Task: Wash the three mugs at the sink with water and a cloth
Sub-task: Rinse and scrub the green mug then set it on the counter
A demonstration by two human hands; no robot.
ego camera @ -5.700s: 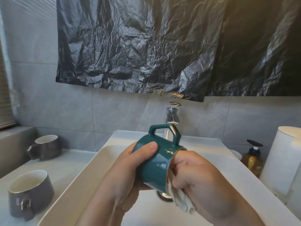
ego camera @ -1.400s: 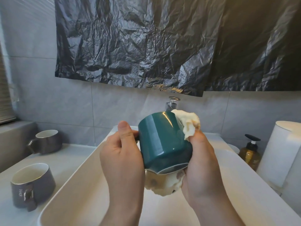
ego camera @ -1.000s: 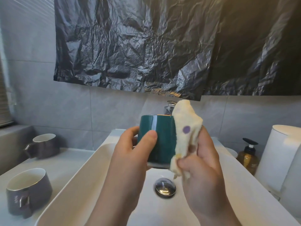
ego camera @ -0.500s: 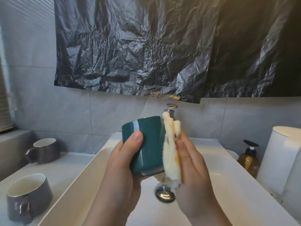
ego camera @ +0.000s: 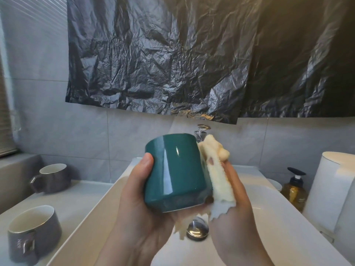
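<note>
Roughly upright, mouth-down mug [ego camera: 172, 173] sits in left fingers [ego camera: 144, 169]; right fingers [ego camera: 229, 170] clasp cloth [ego camera: 219, 182].

black plastic sheet [ego camera: 192, 64] on wall | amber pump bottle [ego camera: 294, 191] right | white cylinder [ego camera: 330, 189] beside it

tap [ego camera: 203, 129] mostly hidden behind green mug [ego camera: 174, 173], cloth [ego camera: 221, 181]; drain plug [ego camera: 198, 230] blurred, seemingly part-covered.

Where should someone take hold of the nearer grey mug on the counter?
By its squared handle, coming from the near side. The nearer grey mug stands upright on the counter with the handle turned toward the person, so fingers can hook it directly. Its wide, smooth body would probably give a less sure grip.
</note>
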